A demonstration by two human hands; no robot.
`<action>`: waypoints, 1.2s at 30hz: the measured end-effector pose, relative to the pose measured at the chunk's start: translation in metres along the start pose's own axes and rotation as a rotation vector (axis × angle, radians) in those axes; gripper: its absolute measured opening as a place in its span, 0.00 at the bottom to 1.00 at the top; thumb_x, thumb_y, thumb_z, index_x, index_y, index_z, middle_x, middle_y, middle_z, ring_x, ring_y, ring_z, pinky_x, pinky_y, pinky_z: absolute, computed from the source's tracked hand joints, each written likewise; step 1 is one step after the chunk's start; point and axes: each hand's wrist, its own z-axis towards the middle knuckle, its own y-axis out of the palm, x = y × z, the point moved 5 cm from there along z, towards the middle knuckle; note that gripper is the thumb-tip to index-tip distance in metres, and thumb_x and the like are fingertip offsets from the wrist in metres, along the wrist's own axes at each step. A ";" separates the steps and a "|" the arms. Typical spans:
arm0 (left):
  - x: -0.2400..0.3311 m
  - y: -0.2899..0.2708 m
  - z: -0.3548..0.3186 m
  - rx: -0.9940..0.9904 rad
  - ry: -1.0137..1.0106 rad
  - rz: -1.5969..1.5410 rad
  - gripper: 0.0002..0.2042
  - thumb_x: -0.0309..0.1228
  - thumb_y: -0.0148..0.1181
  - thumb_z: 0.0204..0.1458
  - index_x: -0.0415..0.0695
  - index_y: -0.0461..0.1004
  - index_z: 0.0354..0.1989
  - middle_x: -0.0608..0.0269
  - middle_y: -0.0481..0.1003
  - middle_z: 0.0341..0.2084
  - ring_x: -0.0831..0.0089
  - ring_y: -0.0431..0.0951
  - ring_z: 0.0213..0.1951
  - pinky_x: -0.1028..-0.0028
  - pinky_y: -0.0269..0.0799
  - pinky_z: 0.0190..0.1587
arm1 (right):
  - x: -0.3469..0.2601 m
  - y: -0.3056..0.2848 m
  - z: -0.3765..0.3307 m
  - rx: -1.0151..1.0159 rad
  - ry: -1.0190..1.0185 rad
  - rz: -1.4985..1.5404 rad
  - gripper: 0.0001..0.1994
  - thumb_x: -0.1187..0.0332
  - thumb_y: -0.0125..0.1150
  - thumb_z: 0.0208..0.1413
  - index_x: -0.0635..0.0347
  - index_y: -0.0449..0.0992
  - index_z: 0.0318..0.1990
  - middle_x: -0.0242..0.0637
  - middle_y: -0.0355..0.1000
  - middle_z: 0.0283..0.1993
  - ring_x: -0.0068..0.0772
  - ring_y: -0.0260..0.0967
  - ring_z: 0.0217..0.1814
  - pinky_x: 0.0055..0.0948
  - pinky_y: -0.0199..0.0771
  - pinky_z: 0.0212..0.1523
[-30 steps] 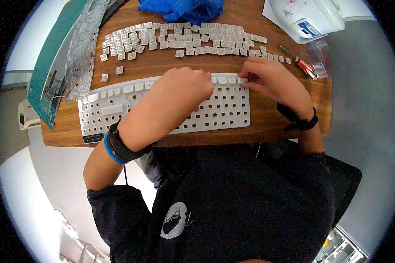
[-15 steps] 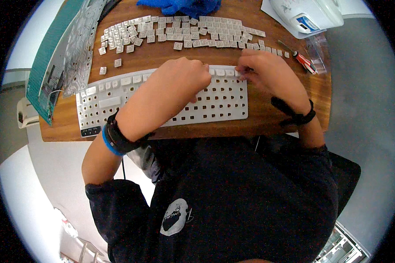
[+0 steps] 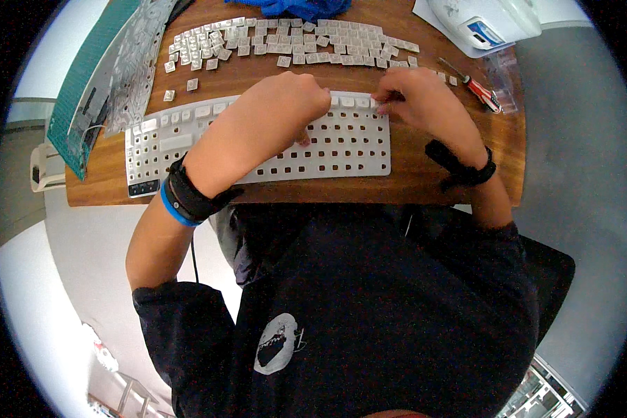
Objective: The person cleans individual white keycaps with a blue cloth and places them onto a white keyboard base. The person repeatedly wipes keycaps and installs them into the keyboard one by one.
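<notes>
A white keyboard frame [image 3: 320,165] with rows of small square holes lies along the near side of the table. White keycaps [image 3: 347,102] line its far row, and a long white bar key [image 3: 176,142] sits at its left part. My left hand [image 3: 296,101] is over the far row, fingers curled; its fingertips are mostly hidden, and anything in them does not show. At the row's right end, my right hand [image 3: 412,96] pinches with bent fingertips at the end keycap [image 3: 375,102]. Dark bands circle both wrists, plus a blue one on the left.
Many loose pale keycaps [image 3: 279,40] lie in rough rows beyond the keyboard. A red-handled screwdriver [image 3: 483,95] and a clear bag [image 3: 501,76] lie at right, a white tub [image 3: 491,26] behind. Thin clear sheets [image 3: 129,76] and a green mat [image 3: 80,90] stand left; blue cloth [image 3: 306,7] is at the back.
The whole table scene sits higher in the picture. Both hands stay at nearly the same spots over the keyboard's far row, and the right fingers have shifted slightly.
</notes>
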 end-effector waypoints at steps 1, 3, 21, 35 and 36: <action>0.000 -0.003 0.001 -0.003 0.000 -0.015 0.31 0.29 0.76 0.47 0.39 0.75 0.62 0.46 0.82 0.38 0.45 0.84 0.45 0.52 0.81 0.47 | 0.002 0.000 0.002 -0.004 0.002 0.006 0.09 0.70 0.76 0.51 0.60 0.84 0.40 0.45 0.82 0.40 0.52 0.81 0.45 0.46 0.82 0.48; -0.002 -0.003 0.002 -0.032 -0.021 -0.060 0.29 0.29 0.76 0.48 0.39 0.76 0.61 0.46 0.82 0.38 0.45 0.85 0.44 0.52 0.82 0.46 | 0.006 0.000 0.002 -0.019 0.005 0.016 0.09 0.70 0.76 0.52 0.60 0.84 0.40 0.45 0.82 0.40 0.52 0.81 0.46 0.46 0.82 0.48; 0.004 0.000 -0.002 0.156 -0.051 -0.109 0.08 0.22 0.67 0.51 0.38 0.79 0.40 0.49 0.82 0.31 0.47 0.85 0.40 0.55 0.83 0.43 | -0.028 -0.005 0.006 -0.135 -0.001 -0.198 0.06 0.72 0.65 0.58 0.63 0.82 0.41 0.49 0.80 0.42 0.59 0.80 0.50 0.52 0.80 0.51; 0.000 0.000 0.003 0.119 -0.062 -0.153 0.03 0.20 0.65 0.50 0.39 0.82 0.33 0.45 0.81 0.32 0.44 0.84 0.41 0.55 0.83 0.45 | -0.012 -0.010 0.004 -0.174 0.000 0.032 0.10 0.71 0.72 0.58 0.62 0.77 0.44 0.47 0.79 0.43 0.56 0.80 0.48 0.48 0.80 0.49; 0.000 0.000 0.003 0.103 -0.055 -0.157 0.03 0.20 0.64 0.50 0.38 0.81 0.33 0.45 0.81 0.32 0.44 0.84 0.41 0.55 0.83 0.45 | -0.012 -0.011 0.005 -0.195 0.002 0.042 0.10 0.71 0.72 0.58 0.62 0.77 0.44 0.47 0.80 0.43 0.56 0.80 0.48 0.47 0.80 0.49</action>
